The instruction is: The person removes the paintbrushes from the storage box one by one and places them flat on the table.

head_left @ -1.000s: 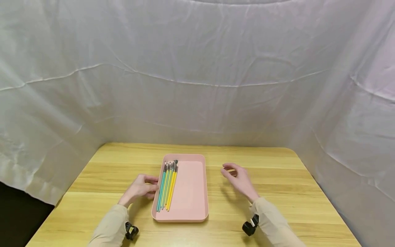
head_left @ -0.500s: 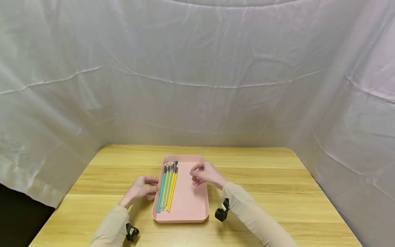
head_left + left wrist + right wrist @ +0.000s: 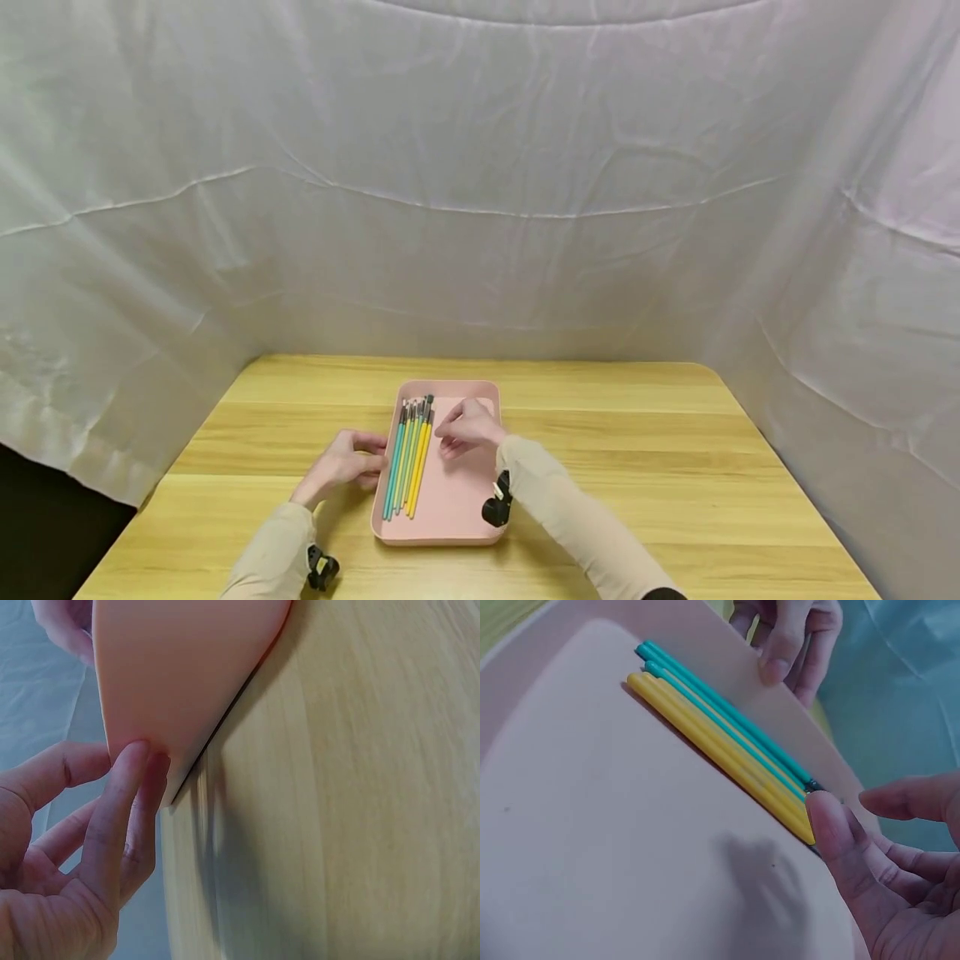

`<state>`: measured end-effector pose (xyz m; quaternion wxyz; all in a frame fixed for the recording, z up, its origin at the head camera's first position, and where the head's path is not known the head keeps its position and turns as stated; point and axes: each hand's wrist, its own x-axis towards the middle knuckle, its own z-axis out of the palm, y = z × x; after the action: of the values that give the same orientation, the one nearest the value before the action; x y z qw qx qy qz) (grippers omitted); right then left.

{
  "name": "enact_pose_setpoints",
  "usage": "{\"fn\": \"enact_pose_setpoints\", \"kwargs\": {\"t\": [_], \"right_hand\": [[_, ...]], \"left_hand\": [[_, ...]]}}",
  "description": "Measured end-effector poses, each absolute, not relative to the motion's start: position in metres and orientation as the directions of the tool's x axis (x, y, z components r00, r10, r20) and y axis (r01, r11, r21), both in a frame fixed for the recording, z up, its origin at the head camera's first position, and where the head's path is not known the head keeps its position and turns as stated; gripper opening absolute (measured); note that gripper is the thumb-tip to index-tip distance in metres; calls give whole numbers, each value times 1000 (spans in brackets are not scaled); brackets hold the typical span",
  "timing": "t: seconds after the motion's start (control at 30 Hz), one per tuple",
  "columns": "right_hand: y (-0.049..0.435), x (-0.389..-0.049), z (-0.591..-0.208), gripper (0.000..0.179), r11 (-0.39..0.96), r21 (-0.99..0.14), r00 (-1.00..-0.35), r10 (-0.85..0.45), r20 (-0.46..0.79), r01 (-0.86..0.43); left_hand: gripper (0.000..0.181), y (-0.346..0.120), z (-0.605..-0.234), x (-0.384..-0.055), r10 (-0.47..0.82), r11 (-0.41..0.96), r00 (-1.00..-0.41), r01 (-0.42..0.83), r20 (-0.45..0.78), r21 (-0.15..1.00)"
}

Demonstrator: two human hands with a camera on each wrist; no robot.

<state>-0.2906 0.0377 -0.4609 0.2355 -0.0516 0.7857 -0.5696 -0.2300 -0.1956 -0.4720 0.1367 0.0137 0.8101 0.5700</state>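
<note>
A pink rectangular tray (image 3: 456, 506) lies on the table, holding several paintbrushes (image 3: 408, 460) with teal and yellow handles side by side along its left wall. My left hand (image 3: 345, 460) is at the tray's left side; in the left wrist view its fingertips touch the outer face of the tray wall (image 3: 176, 671). Over the tray's inside, just right of the brushes' bristle ends, hovers my right hand (image 3: 471, 427). In the right wrist view its thumb and forefinger stand apart near the yellow handles (image 3: 720, 746), with nothing held; the thumb hides some of the brush heads.
The wooden table (image 3: 637, 467) spreads out around the tray. A pale grey curtain (image 3: 480, 275) closes off the back and both sides. Each sleeve carries a small black wrist camera, such as the left one (image 3: 322, 569).
My right hand has come leftward from the bare table on the right, over the tray's right wall, to beside the brushes. The left hand has stayed at the tray's left side.
</note>
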Motion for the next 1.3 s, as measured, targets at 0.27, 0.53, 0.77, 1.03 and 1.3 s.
{"fn": "enact_pose_setpoints", "kwargs": {"t": [0.27, 0.53, 0.77, 1.03, 1.3], "right_hand": [[27, -291, -473, 9, 388, -910, -895, -340, -290, 148], [25, -289, -478, 9, 434, -888, -905, -298, -302, 153], [21, -285, -482, 8, 457, -874, -906, -280, -317, 165], [19, -285, -486, 14, 453, -873, -901, -279, -333, 183], [18, -283, -489, 18, 483, -858, -907, -260, -332, 175]], "left_hand": [[45, -196, -472, -230, 194, 340, -960, -127, -202, 932], [45, -196, -473, -230, 185, 337, -962, -130, -201, 933], [42, -193, -474, -231, 156, 356, -965, -144, -211, 923], [41, -191, -473, -231, 141, 365, -966, -152, -216, 919], [41, -190, -473, -229, 183, 363, -961, -132, -209, 922]]}}
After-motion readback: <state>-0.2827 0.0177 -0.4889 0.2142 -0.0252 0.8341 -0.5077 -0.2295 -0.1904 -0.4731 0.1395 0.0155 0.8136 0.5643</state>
